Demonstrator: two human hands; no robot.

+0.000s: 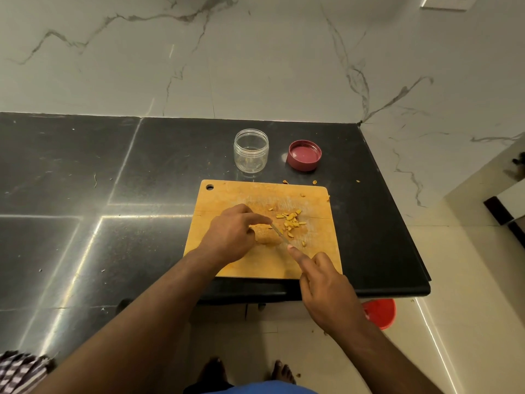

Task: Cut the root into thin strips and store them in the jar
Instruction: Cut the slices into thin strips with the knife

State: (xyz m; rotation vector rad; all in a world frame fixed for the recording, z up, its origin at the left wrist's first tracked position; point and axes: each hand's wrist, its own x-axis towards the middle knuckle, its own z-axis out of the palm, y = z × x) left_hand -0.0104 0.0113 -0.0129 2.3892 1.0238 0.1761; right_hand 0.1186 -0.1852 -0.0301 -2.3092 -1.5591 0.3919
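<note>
**Root under the knife on the wooden board**

While the pale yellow-brown, rough-skinned root (267, 236) lies on its side near the middle of the orange-tinted wooden cutting board (312, 251), only its right end shows, because the rest is covered by the left hand (231, 233). The visible part looks thick, rounded and a little dusty. Just to the right of it, a small heap of short yellow cut strips (289, 221) lies on the board, and a few loose pieces are scattered toward the far right corner and on the black stone counter (85, 180) beyond the edge.

The left hand is curled over the root and holds it down; its fingers are bent around the top of the root, with the fingertips close to the blade. The thin metal knife blade (279, 234) runs slantwise across the right end of the root, touching it. The right hand (326, 291) grips the handle, which is hidden inside the closed fingers, and its index finger (298, 255) is stretched forward along the back of the blade.

Behind the board, apart from it, the clear round plastic jar (251, 150) stands upright and open. The dark red round screw lid (304, 155) lies beside it on the right, inner side up, not touching the jar.
</note>
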